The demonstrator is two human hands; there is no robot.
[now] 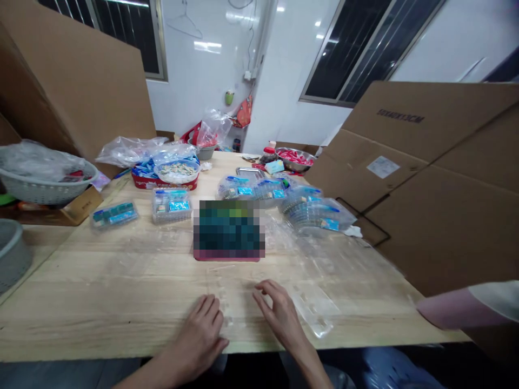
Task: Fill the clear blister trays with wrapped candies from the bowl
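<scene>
My left hand (203, 332) rests palm down near the table's front edge, fingers bent and thumb apart. Its fingertips are at the left side of a thin clear plastic packaging piece (227, 305), whose outline is hard to see. On the other side of that piece, my right hand (280, 313) is raised a little, thumb and index finger apart, with nothing visible between them. Just right of it lies a clear plastic tray (318, 310). Beyond both hands stands a phone-like object (227, 258), its screen blurred out and its lower edge red.
Filled clear packs (172, 205) stand at the back left, and stacked packs (316, 208) at the back right. Further off are a red box (162, 182), a metal bowl (298, 159) of pink pieces and a grey basket (44, 178). A large carton (446, 178) borders the right side.
</scene>
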